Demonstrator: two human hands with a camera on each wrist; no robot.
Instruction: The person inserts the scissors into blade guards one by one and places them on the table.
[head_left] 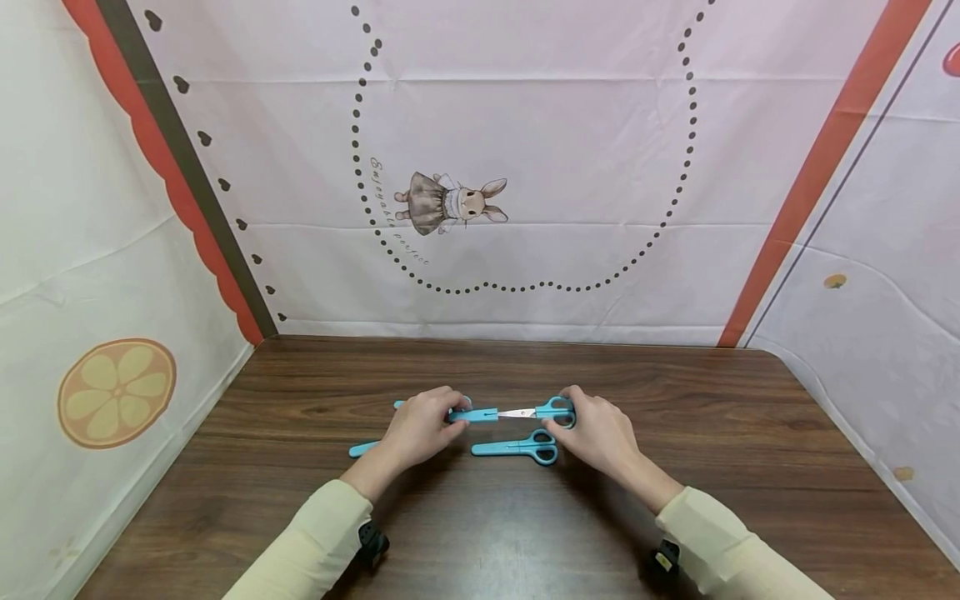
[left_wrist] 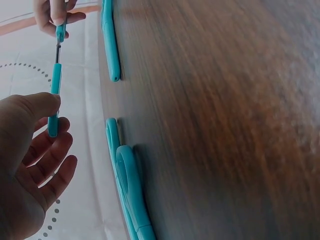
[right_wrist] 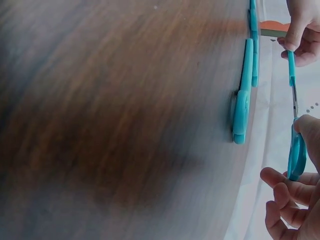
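Between my two hands is a pair of light-blue scissors (head_left: 543,412), its metal blades (head_left: 514,413) partly inside a blue blade cover (head_left: 483,415). My left hand (head_left: 422,427) pinches the cover between thumb and fingers. My right hand (head_left: 597,430) grips the handle loops, seen closer in the right wrist view as a blue handle (right_wrist: 298,155). They are raised off the table in both wrist views. Just in front lies a second pair of covered blue scissors (head_left: 501,448). Two more blue pieces, one behind my left hand (head_left: 399,404) and one beside my left forearm (head_left: 363,449), are partly hidden.
The dark wood table (head_left: 495,533) runs back to a white printed cloth (head_left: 570,167) hung as a wall. Similar cloth stands along the left (head_left: 45,250) and right (head_left: 885,350) sides. Black wrist cameras (head_left: 372,543) sit on both forearms.
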